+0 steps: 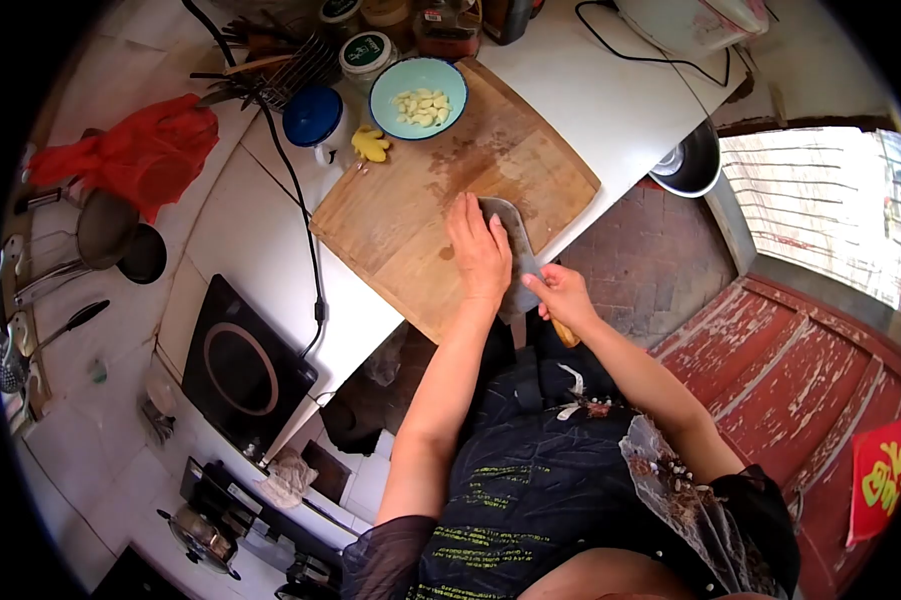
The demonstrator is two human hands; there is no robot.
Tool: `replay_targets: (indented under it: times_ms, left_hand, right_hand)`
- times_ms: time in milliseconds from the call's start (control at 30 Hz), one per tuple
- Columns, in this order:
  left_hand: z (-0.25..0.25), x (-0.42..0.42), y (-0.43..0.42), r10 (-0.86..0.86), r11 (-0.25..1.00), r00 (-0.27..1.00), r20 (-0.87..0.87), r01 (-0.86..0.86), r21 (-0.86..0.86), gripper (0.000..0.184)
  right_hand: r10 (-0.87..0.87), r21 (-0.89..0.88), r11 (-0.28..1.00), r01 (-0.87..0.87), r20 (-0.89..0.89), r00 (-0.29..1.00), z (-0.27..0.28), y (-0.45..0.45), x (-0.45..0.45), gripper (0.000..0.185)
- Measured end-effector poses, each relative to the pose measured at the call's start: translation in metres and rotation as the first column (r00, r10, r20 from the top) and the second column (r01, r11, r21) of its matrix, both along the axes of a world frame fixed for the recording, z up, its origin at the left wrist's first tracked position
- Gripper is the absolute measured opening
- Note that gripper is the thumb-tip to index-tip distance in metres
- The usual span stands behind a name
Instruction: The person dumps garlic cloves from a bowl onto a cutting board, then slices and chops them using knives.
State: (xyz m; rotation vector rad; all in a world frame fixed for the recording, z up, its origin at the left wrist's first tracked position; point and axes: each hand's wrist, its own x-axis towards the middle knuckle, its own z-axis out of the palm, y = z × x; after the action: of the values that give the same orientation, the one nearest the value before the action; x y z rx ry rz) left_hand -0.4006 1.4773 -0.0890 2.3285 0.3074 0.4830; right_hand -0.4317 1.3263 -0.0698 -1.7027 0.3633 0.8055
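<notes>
My right hand (558, 294) is closed around the wooden handle of a cleaver (517, 236), near the right front edge of a wooden cutting board (390, 225). The broad grey blade lies low over the board, tilt unclear. My left hand (478, 248) is stretched out flat, fingers together, against the blade's left side; its thumb overlaps the metal. Whatever may lie under the palm or blade is hidden. A light green bowl (388, 95) with several peeled garlic cloves (423, 107) stands at the board's far edge. Beside it lies a piece of ginger (370, 144).
A mug with a blue lid (313, 117) and several jars (367, 62) stand behind the board. An induction cooktop (242, 365) is on the left, with a black cable (300, 205) running past the board. A dark pot (692, 165) sits beyond the counter's right edge.
</notes>
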Motion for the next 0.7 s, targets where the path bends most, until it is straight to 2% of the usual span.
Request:
replay_targets:
  times_ms: [167, 233, 300, 367, 500, 700]
  left_hand:
    - [0.0, 0.003, 0.0, 0.08, 0.994, 0.997, 0.01, -0.079, -0.077, 0.042]
    - [0.001, 0.003, -0.002, 0.089, 0.994, 0.996, -0.023, -0.09, -0.065, 0.041]
    - [0.004, 0.003, -0.006, 0.093, 0.994, 0.995, -0.035, -0.094, -0.047, 0.041]
    - [0.008, 0.0, -0.014, 0.095, 0.995, 0.994, -0.052, -0.096, -0.024, 0.041]
    - [0.018, -0.004, -0.048, -0.002, 1.0, 0.999, -0.036, 0.003, 0.03, 0.043]
    - [0.03, -0.003, -0.119, -0.149, 0.988, 0.989, -0.015, 0.148, -0.042, 0.046]
  right_hand:
    - [0.055, -0.027, 0.998, -0.054, 0.041, 0.998, 0.0, 0.003, 0.003, 0.039]
    - [0.066, -0.009, 0.998, -0.065, 0.035, 0.997, 0.0, 0.002, 0.006, 0.038]
    - [0.08, -0.009, 0.997, -0.08, -0.001, 0.997, 0.002, 0.001, 0.008, 0.028]
    - [0.066, 0.021, 0.998, -0.066, -0.001, 0.998, -0.004, -0.01, 0.006, 0.032]
    - [0.017, 0.046, 0.999, -0.017, -0.001, 1.0, 0.005, -0.05, 0.004, 0.035]
    - [-0.084, 0.041, 0.996, 0.085, -0.02, 0.996, 0.002, -0.124, -0.001, 0.028]
